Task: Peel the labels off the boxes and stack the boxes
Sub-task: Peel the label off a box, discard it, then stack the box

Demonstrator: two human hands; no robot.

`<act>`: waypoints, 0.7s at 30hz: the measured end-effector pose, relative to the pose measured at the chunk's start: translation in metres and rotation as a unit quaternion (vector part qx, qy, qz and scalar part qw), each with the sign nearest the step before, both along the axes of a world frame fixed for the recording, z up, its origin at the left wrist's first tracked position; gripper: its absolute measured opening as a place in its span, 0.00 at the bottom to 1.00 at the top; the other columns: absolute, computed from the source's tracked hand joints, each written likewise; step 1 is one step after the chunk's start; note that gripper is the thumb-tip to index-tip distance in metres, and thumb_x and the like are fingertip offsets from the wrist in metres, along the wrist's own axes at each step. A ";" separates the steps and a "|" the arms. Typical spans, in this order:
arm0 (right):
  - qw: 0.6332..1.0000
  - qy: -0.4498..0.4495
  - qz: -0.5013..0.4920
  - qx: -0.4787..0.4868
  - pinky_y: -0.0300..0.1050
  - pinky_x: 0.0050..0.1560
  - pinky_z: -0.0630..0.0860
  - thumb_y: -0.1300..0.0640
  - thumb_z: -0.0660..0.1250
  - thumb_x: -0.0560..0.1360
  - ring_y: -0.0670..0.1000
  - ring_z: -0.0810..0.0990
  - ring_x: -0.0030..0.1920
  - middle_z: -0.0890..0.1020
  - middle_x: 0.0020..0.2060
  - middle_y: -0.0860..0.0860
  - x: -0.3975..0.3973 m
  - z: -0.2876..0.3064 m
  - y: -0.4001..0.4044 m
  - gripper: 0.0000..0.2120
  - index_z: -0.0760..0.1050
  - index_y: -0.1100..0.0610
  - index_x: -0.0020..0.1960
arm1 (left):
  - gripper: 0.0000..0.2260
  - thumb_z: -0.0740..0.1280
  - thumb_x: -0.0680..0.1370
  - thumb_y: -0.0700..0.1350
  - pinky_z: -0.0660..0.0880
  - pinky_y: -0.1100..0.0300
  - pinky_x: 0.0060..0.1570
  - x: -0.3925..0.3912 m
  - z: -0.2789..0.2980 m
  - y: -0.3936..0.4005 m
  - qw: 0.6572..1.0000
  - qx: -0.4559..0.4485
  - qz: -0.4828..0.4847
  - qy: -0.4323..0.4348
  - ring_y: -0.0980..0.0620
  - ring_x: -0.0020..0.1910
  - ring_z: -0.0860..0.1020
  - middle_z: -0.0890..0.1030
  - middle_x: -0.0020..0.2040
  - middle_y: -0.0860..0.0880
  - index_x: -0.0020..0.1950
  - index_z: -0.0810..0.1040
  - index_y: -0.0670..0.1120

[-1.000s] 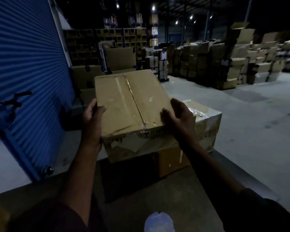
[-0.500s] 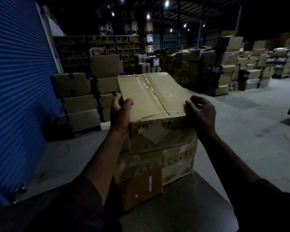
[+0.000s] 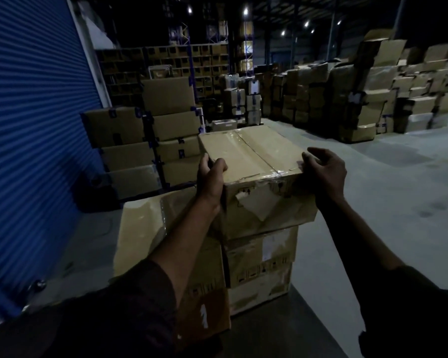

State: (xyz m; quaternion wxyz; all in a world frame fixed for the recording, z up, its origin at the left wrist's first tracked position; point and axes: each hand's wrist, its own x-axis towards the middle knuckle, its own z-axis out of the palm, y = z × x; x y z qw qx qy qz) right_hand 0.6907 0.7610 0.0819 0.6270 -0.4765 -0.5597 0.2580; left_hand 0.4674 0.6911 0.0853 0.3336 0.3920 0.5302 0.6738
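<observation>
A taped brown cardboard box (image 3: 251, 156) rests on top of a low stack of boxes (image 3: 259, 257) right in front of me. Its near face carries a torn patch of peeled label (image 3: 254, 205). My left hand (image 3: 210, 179) grips the box's near left corner, thumb on the lid. My right hand (image 3: 323, 169) curls round the near right corner, fingers touching the top edge. A wider box (image 3: 142, 228) with glossy tape stands against the stack on the left, its top lower than the held box.
A blue roller shutter (image 3: 34, 125) fills the left side. Stacked cartons (image 3: 150, 135) stand just behind the stack. Tall carton piles (image 3: 352, 99) line the far right. Bare concrete floor (image 3: 398, 202) lies to the right.
Both hands carried the box forward from in front of me and lowered it onto the stack. The view turned toward the stack. My right hand's fingers have loosened at the corner.
</observation>
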 end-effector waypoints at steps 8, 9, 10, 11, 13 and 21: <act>0.999 -0.006 0.033 -0.027 0.47 0.58 0.79 0.49 0.71 0.73 0.46 0.82 0.53 0.84 0.53 0.53 -0.009 -0.016 0.044 0.17 0.81 0.57 0.58 | 0.23 0.65 0.69 0.51 0.71 0.54 0.50 0.009 -0.012 0.018 0.998 -0.020 0.057 -0.001 0.47 0.50 0.74 0.76 0.52 0.48 0.64 0.71 0.48; 0.999 -0.010 0.043 -0.031 0.46 0.57 0.78 0.49 0.72 0.73 0.47 0.81 0.53 0.84 0.53 0.53 -0.014 -0.021 0.046 0.18 0.81 0.57 0.58 | 0.24 0.65 0.70 0.49 0.71 0.55 0.49 0.004 -0.017 0.018 0.998 -0.020 0.064 -0.012 0.48 0.49 0.74 0.76 0.52 0.47 0.65 0.71 0.47; 0.998 -0.016 0.053 -0.034 0.45 0.56 0.78 0.48 0.72 0.73 0.47 0.81 0.53 0.84 0.53 0.53 -0.020 -0.028 0.047 0.19 0.80 0.57 0.59 | 0.25 0.65 0.73 0.48 0.72 0.56 0.48 -0.001 -0.024 0.017 0.997 -0.027 0.069 -0.020 0.47 0.51 0.74 0.76 0.55 0.46 0.70 0.69 0.47; 0.997 -0.024 0.066 -0.040 0.44 0.56 0.78 0.47 0.72 0.73 0.47 0.81 0.53 0.84 0.54 0.53 -0.026 -0.036 0.048 0.19 0.80 0.57 0.59 | 0.26 0.64 0.76 0.45 0.73 0.56 0.48 -0.008 -0.030 0.017 0.996 -0.034 0.075 -0.023 0.46 0.54 0.75 0.76 0.60 0.45 0.74 0.65 0.46; 0.994 -0.044 0.093 -0.043 0.46 0.57 0.79 0.47 0.72 0.73 0.46 0.82 0.54 0.84 0.55 0.53 -0.038 -0.049 0.046 0.20 0.79 0.57 0.61 | 0.27 0.63 0.78 0.44 0.72 0.56 0.52 -0.022 -0.041 0.016 0.994 -0.056 0.091 -0.017 0.45 0.61 0.74 0.73 0.67 0.43 0.77 0.62 0.47; 0.973 -0.221 -0.001 0.072 0.55 0.58 0.75 0.54 0.67 0.74 0.55 0.78 0.57 0.81 0.57 0.54 -0.052 -0.050 0.035 0.13 0.80 0.55 0.57 | 0.27 0.64 0.79 0.42 0.69 0.59 0.59 -0.035 -0.048 0.008 0.991 -0.040 0.105 0.069 0.52 0.66 0.70 0.68 0.73 0.46 0.77 0.61 0.46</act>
